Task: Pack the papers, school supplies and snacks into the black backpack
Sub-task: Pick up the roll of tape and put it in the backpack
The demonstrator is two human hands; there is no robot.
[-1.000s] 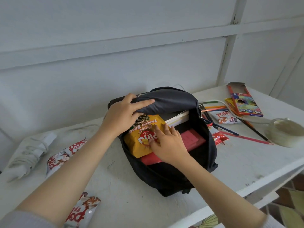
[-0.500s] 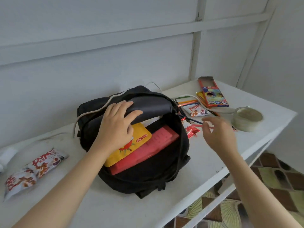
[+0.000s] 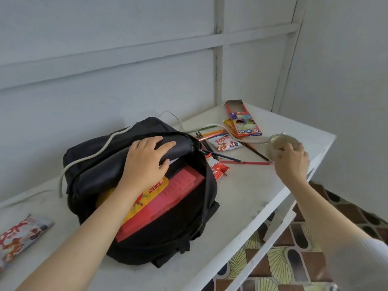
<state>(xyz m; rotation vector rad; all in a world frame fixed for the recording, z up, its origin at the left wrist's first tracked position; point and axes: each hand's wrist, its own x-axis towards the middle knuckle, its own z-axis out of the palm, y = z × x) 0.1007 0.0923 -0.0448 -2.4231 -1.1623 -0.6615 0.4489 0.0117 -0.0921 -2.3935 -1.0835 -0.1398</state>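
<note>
The black backpack (image 3: pixel 174 234) lies open on the white table (image 3: pixel 247 198). Inside it I see a yellow snack bag (image 3: pixel 151 195) and a red case (image 3: pixel 174 198). My left hand (image 3: pixel 147 162) holds back the bag's upper flap. At the table's right end my right hand (image 3: pixel 291 162) has its fingers curled on a roll of tape (image 3: pixel 279 143). Loose colored pencils (image 3: pixel 241 161) and two snack packets (image 3: pixel 225 143) (image 3: pixel 219 170) lie between the bag and the tape. A colored pencil box (image 3: pixel 244 122) lies behind them.
Another snack packet (image 3: pixel 19 238) lies at the table's left edge. A white cable (image 3: pixel 88 158) runs over the backpack and along the wall. The table's front edge drops to a patterned tile floor (image 3: pixel 294 259) on the right.
My right hand left the backpack and moved right across the table onto the roll of tape. My left hand stayed on the flap. The view swung right.
</note>
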